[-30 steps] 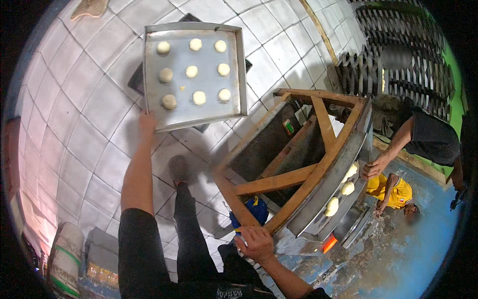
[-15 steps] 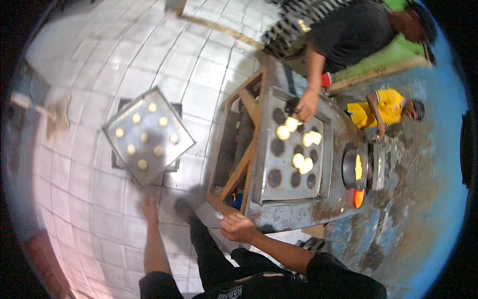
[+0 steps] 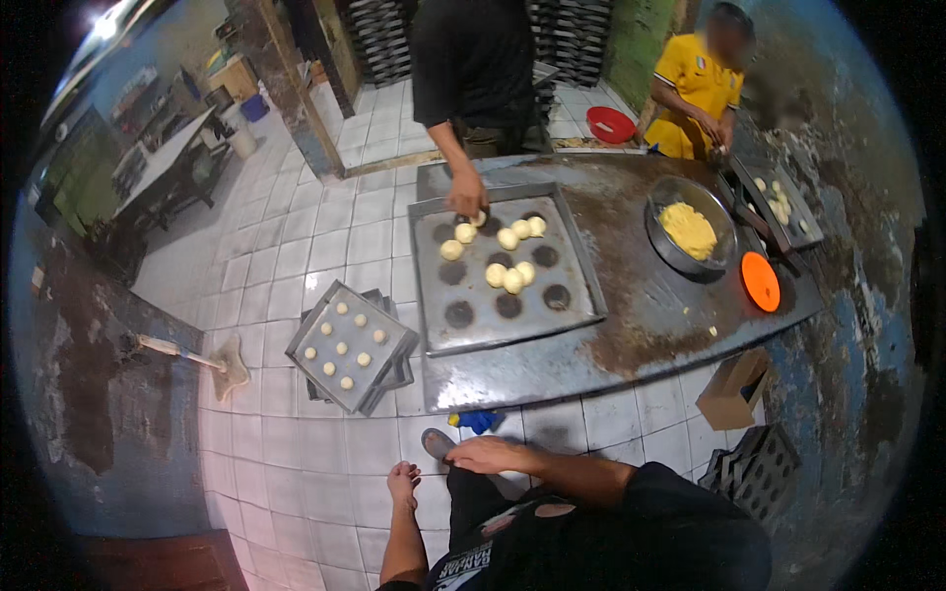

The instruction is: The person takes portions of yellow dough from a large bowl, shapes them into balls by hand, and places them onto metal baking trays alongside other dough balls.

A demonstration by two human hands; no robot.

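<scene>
My left hand [image 3: 403,483] hangs over the white tiled floor, fingers loosely curled and apart, with nothing in it. To its right, my right hand [image 3: 488,455] is stretched out above my shoe, empty as far as I can see, short of the table's front edge. Nearest to my left hand is a square metal tray [image 3: 340,357] with several small pale dough balls in spaced rows, resting on dark trays low by the table. On the table lies a larger metal tray [image 3: 463,345] with dark round patches and clustered dough balls [image 3: 512,280]. A co-worker's hand [image 3: 467,192] touches a ball there.
A round metal bowl of yellow dough [image 3: 687,230] and an orange plate [image 3: 761,282] stand right on the table [image 3: 631,345]. Beyond is a person in yellow [image 3: 702,89] by another tray. Dark moulded pans [image 3: 759,478] and a cardboard box [image 3: 732,389] occupy the floor at right.
My view has swung up and round, bringing the far room into sight. My left hand has moved away from the small tray's near corner. The co-worker's hand remains at the large tray.
</scene>
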